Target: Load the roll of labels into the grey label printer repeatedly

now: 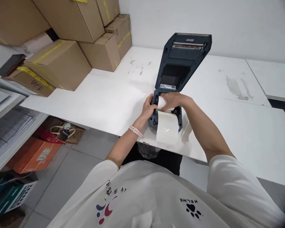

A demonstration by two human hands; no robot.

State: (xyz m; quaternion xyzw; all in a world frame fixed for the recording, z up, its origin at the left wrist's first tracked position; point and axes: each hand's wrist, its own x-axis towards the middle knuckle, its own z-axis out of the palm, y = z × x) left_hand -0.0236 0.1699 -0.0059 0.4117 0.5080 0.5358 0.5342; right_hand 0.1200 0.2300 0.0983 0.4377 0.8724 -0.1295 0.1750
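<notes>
Here, printer on possibly stained tabletop.

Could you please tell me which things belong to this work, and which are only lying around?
In use:
- open printer, left hand at its side
- white roll, right hand on it
- paper strip at the front

Lying about:
- cardboard boxes, stacked
- orange box, lower left

Bright, even light washes your white table; a soft shadow falls left of your printer, glare flecks the paper, and dark blur clouds your stretched right-hand corners.
</notes>
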